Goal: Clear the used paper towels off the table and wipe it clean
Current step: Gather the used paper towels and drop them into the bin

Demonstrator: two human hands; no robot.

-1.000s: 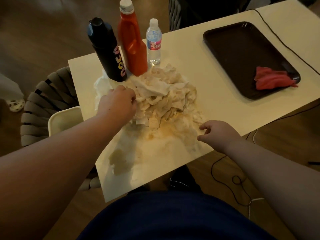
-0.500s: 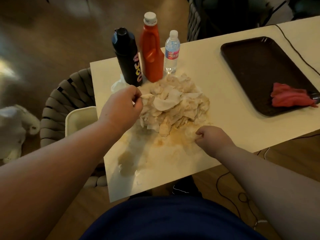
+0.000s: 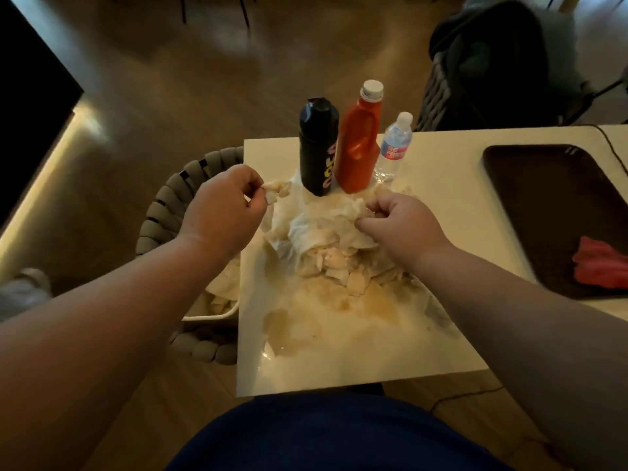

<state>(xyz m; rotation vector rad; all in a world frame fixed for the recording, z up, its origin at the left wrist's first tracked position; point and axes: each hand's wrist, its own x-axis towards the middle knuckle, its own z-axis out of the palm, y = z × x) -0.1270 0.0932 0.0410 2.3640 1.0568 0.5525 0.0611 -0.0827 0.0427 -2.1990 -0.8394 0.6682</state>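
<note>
Now the left hand (image 3: 224, 209) pinches a towel scrap (image 3: 276, 192) by the table (image 3: 339, 362)'s left edge, beside the bin (image 3: 217, 312), while the right hand (image 3: 397, 226) clutches the paper towel pile (image 3: 319, 239).

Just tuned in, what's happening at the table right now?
A person is picking apart the pile of used paper towels. The left hand pinches a soggy scrap at the left edge of the table, near a white bin that already holds some towels. The right hand grips a whiter sheet on top of the pile. Brown liquid covers the table in front, unwiped. Three bottles stand behind the pile; a red cloth lies on the dark tray.
</note>
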